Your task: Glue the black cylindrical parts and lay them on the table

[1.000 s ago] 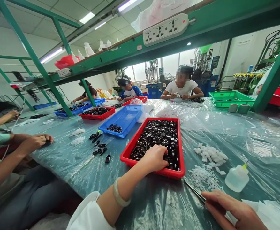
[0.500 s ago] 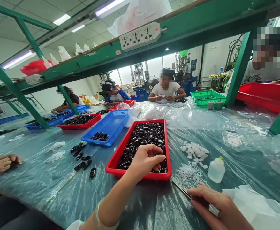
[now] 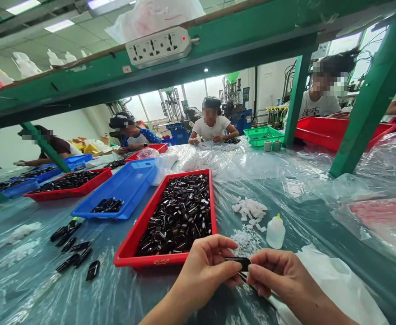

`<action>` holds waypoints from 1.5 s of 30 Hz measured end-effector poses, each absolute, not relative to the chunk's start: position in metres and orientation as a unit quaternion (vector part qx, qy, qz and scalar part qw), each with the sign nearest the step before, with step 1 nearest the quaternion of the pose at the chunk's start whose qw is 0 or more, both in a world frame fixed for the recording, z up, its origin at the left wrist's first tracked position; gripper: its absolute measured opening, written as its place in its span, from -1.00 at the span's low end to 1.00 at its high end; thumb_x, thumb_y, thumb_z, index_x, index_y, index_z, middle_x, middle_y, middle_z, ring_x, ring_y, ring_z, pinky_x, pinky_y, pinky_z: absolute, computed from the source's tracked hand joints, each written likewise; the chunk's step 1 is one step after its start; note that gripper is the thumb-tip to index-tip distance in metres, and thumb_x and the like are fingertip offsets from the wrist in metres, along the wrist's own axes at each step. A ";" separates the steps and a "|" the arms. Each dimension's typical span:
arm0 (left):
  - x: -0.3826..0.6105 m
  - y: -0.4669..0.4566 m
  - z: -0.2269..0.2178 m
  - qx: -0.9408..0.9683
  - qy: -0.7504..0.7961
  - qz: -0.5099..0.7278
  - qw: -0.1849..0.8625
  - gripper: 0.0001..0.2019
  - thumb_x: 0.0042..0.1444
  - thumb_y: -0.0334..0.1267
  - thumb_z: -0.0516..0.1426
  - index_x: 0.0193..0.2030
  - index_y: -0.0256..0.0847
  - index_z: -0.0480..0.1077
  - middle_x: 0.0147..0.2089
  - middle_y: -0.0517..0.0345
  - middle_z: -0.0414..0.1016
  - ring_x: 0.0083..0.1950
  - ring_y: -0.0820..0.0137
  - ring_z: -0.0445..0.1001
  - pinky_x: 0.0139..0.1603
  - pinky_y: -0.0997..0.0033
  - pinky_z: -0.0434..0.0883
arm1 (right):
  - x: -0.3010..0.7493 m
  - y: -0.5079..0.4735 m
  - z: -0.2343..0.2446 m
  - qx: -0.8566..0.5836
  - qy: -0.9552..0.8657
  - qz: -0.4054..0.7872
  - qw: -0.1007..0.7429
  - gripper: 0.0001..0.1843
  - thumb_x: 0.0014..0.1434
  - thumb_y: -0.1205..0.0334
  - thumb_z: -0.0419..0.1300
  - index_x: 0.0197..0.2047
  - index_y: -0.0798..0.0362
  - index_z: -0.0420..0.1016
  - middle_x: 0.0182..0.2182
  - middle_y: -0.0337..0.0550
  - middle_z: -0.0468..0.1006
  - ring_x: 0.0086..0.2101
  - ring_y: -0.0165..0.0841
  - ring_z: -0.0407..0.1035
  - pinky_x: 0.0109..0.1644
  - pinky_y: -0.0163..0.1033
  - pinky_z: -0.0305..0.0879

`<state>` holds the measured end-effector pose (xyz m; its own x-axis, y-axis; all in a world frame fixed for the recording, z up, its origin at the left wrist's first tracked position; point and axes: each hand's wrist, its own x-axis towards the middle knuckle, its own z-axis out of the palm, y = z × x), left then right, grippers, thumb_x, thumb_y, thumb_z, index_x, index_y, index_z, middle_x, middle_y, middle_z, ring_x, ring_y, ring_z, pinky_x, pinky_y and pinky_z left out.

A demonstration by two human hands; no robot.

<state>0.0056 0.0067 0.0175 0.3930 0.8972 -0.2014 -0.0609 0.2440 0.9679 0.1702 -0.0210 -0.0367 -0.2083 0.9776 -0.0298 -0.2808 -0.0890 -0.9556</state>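
In front of me my left hand [image 3: 213, 262] pinches one end of a small, shiny black plastic piece [image 3: 241, 263]. The fingertips of my right hand [image 3: 275, 273] close on its other end. Thin dark tweezers [image 3: 244, 276] show under the piece, tucked in my right hand and partly hidden by the fingers. Just beyond my left hand is a red tray [image 3: 130, 247] heaped with similar black pieces [image 3: 180, 212]. Tiny white bits [image 3: 245, 239] and larger white pieces [image 3: 249, 209] lie behind my hands, beside a small squeeze bottle [image 3: 275, 232] with a yellow tip.
A blue tray [image 3: 135, 180] with a few black pieces stands left of the red one. Loose black pieces [image 3: 92, 270] lie on the plastic-covered table. White cloth-like material [image 3: 336, 280] is at right. A green shelf frame with a power strip [image 3: 159, 47] crosses overhead. Several co-workers sit around.
My left hand has come back from over the red tray towards my right hand, and both now hold a black piece. The view has swung to the right.
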 end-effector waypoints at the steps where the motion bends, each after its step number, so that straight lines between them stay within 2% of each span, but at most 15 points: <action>1: 0.005 0.006 0.016 0.494 0.417 0.349 0.679 -0.66 -0.26 -0.31 0.34 -0.30 -0.31 0.39 -0.51 0.24 0.43 -0.54 0.49 0.45 -0.53 0.57 0.38 | 0.171 -0.021 -0.036 -0.383 -0.454 0.635 0.493 -0.61 -0.02 -0.07 0.34 -0.42 0.14 0.48 -0.56 -0.15 0.50 -0.59 -0.47 0.26 -0.51 -0.40 0.16; 8: 0.001 0.002 0.005 0.512 0.401 0.239 0.721 -0.81 -0.22 -0.39 0.29 -0.37 -0.34 0.50 -0.53 0.15 0.51 -0.56 0.57 0.40 -0.46 0.59 0.36 | 0.176 -0.018 -0.027 -0.389 -0.486 0.660 0.420 -0.59 -0.02 -0.09 0.24 -0.49 0.15 0.43 -0.61 -0.15 0.46 -0.63 -0.49 0.19 -0.52 -0.38 0.06; 12: -0.001 0.002 0.007 0.497 0.440 0.277 0.695 -0.73 -0.27 -0.31 0.34 -0.38 -0.34 0.46 -0.54 0.16 0.49 -0.55 0.50 0.45 -0.49 0.58 0.38 | 0.180 -0.017 -0.025 -0.413 -0.530 0.611 0.419 -0.67 0.05 0.00 0.19 -0.49 0.13 0.45 -0.60 -0.18 0.42 -0.58 -0.44 0.17 -0.48 -0.34 0.05; 15: 0.000 0.003 0.012 0.478 0.452 0.327 0.679 -0.69 -0.27 -0.28 0.35 -0.36 -0.32 0.42 -0.45 0.16 0.50 -0.51 0.45 0.50 -0.51 0.58 0.37 | 0.177 -0.021 -0.032 -0.398 -0.721 0.419 0.382 -0.75 0.13 0.23 0.13 -0.55 0.07 0.44 -0.57 -0.21 0.37 -0.49 -0.38 0.21 -0.40 -0.29 0.07; 18: 0.001 0.003 0.014 0.477 0.446 0.349 0.673 -0.69 -0.26 -0.26 0.35 -0.37 -0.32 0.40 -0.43 0.12 0.51 -0.48 0.43 0.51 -0.51 0.60 0.37 | 0.173 -0.025 -0.044 -0.345 -0.881 0.176 0.272 -0.73 0.08 0.46 0.05 -0.62 0.08 0.26 -0.55 -0.23 0.36 -0.47 -0.38 0.23 -0.36 -0.27 0.12; 21: 0.002 0.003 0.013 0.473 0.437 0.360 0.675 -0.70 -0.26 -0.26 0.36 -0.38 -0.31 0.39 -0.43 0.08 0.53 -0.45 0.41 0.53 -0.48 0.60 0.38 | 0.171 -0.025 -0.049 -0.338 -0.905 0.117 0.230 -0.79 0.03 0.51 0.06 -0.57 0.08 0.26 -0.50 -0.21 0.39 -0.44 -0.36 0.25 -0.36 -0.28 0.16; 26: 0.003 0.002 0.011 0.449 0.431 0.376 0.686 -0.69 -0.27 -0.29 0.36 -0.39 -0.30 0.36 -0.42 0.08 0.55 -0.41 0.42 0.53 -0.40 0.57 0.42 | 0.180 -0.024 -0.029 -0.349 -0.841 0.147 0.387 -0.75 0.24 0.40 -0.06 -0.37 0.06 0.40 -0.53 -0.20 0.35 -0.48 -0.38 0.24 -0.42 -0.30 0.16; 30: 0.004 0.002 0.010 0.438 0.433 0.389 0.685 -0.68 -0.24 -0.27 0.35 -0.37 -0.29 0.35 -0.42 0.06 0.56 -0.42 0.41 0.54 -0.42 0.57 0.41 | 0.199 -0.016 -0.016 -0.443 -0.686 0.070 0.572 -0.96 0.23 0.25 0.12 -0.28 -0.01 0.35 -0.43 -0.25 0.35 -0.40 -0.37 0.27 -0.31 -0.28 0.19; 32: 0.005 0.002 0.009 0.441 0.439 0.390 0.679 -0.69 -0.21 -0.26 0.34 -0.36 -0.29 0.34 -0.40 0.05 0.56 -0.41 0.39 0.55 -0.46 0.59 0.39 | 0.210 -0.006 -0.017 -0.530 -0.572 0.049 0.624 -0.71 0.13 0.04 0.21 -0.14 -0.04 0.29 -0.20 -0.16 0.37 -0.20 -0.25 0.29 -0.12 -0.17 0.19; 35: 0.005 0.001 0.009 0.448 0.444 0.384 0.674 -0.69 -0.18 -0.25 0.33 -0.34 -0.30 0.33 -0.36 0.02 0.57 -0.42 0.39 0.55 -0.47 0.59 0.38 | 0.226 0.013 -0.029 -0.633 -0.499 0.121 0.579 -0.24 -0.09 -0.21 0.24 0.07 0.00 0.14 0.06 0.02 0.27 0.04 -0.04 0.18 -0.02 0.00 0.19; 37: 0.005 0.000 0.008 0.448 0.442 0.381 0.677 -0.69 -0.18 -0.24 0.33 -0.33 -0.30 0.33 -0.34 -0.01 0.57 -0.42 0.39 0.55 -0.47 0.58 0.39 | 0.232 0.024 -0.043 -0.653 -0.514 0.174 0.528 -0.17 -0.15 -0.17 0.24 0.10 0.11 0.14 0.05 0.15 0.30 0.04 0.02 0.20 -0.10 0.00 0.27; 39: 0.005 0.000 0.008 0.447 0.439 0.380 0.681 -0.68 -0.17 -0.24 0.33 -0.32 -0.30 0.33 -0.32 -0.01 0.57 -0.41 0.39 0.55 -0.46 0.58 0.39 | 0.234 0.032 -0.056 -0.648 -0.545 0.204 0.491 -0.27 -0.17 -0.04 0.24 0.04 0.15 0.23 -0.07 0.14 0.42 -0.08 -0.01 0.33 -0.20 -0.06 0.33; 41: 0.006 -0.001 0.008 0.441 0.436 0.380 0.687 -0.68 -0.17 -0.25 0.32 -0.32 -0.30 0.32 -0.32 -0.01 0.58 -0.42 0.39 0.55 -0.47 0.59 0.39 | 0.234 0.034 -0.065 -0.630 -0.585 0.219 0.462 -0.49 -0.14 0.05 0.21 -0.11 0.12 0.36 -0.25 -0.02 0.51 -0.25 -0.10 0.42 -0.28 -0.13 0.35; 43: 0.007 -0.002 0.007 0.439 0.433 0.375 0.693 -0.68 -0.17 -0.26 0.32 -0.33 -0.31 0.32 -0.33 -0.01 0.58 -0.42 0.39 0.55 -0.47 0.60 0.38 | 0.233 0.034 -0.066 -0.609 -0.621 0.213 0.445 -0.66 -0.08 0.07 0.17 -0.24 0.08 0.43 -0.38 -0.13 0.53 -0.39 -0.17 0.42 -0.38 -0.18 0.33; 45: 0.008 -0.003 0.007 0.440 0.422 0.370 0.701 -0.69 -0.18 -0.29 0.33 -0.35 -0.31 0.31 -0.35 -0.01 0.57 -0.43 0.40 0.55 -0.48 0.60 0.38 | 0.231 0.032 -0.061 -0.596 -0.645 0.185 0.442 -0.69 -0.02 0.06 0.14 -0.25 0.06 0.45 -0.38 -0.13 0.54 -0.44 -0.18 0.41 -0.44 -0.19 0.31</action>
